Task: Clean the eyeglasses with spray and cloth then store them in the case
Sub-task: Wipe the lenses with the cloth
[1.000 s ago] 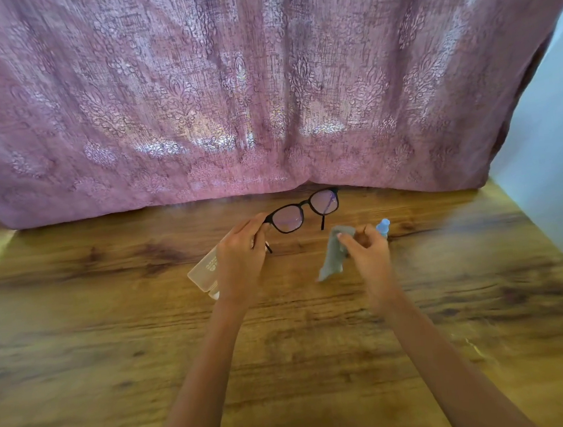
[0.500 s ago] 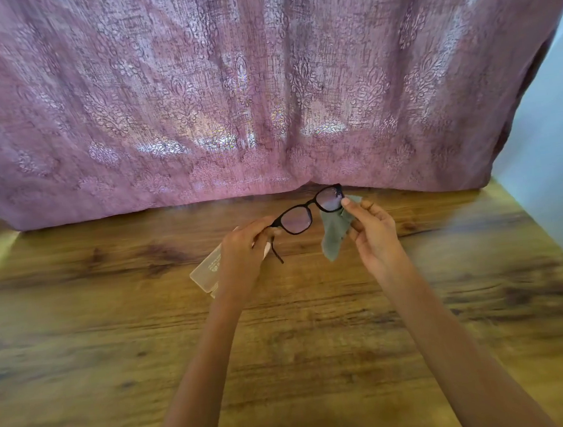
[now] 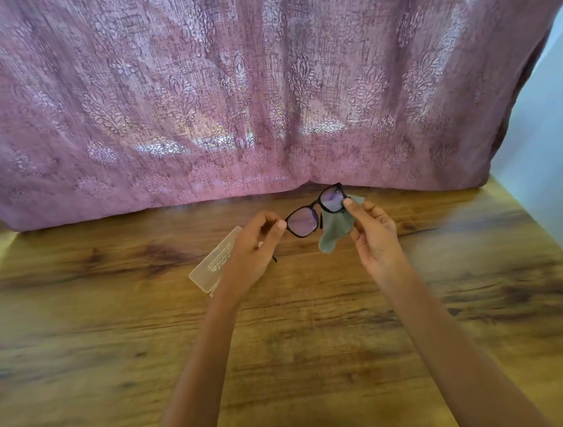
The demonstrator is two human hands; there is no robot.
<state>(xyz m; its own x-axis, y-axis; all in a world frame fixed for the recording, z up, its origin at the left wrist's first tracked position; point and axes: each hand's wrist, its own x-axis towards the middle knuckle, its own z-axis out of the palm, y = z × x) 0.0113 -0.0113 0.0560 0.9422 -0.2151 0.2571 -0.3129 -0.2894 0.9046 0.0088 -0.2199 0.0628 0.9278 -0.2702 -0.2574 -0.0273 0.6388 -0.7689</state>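
Wood table (image 3: 319, 330) w/ mauve curtain (image 3: 262, 94) behind; L hand (image 3: 249, 251) fingers pinching eyeglasses (image 3: 303, 222), R hand (image 3: 375, 238) fingers pinching cloth (image 3: 335, 232)

Above the wooden table (image 3: 319, 330), left hand (image 3: 252, 250) pinches the eyeglasses (image 3: 317, 210); right hand (image 3: 375, 235) presses cloth (image 3: 335, 232) on one lens.

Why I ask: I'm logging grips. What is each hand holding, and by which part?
The left hand pinches the eyeglasses at the frame's outer corner beside one lens. The right hand pinches the cloth by its upper part against the other lens.
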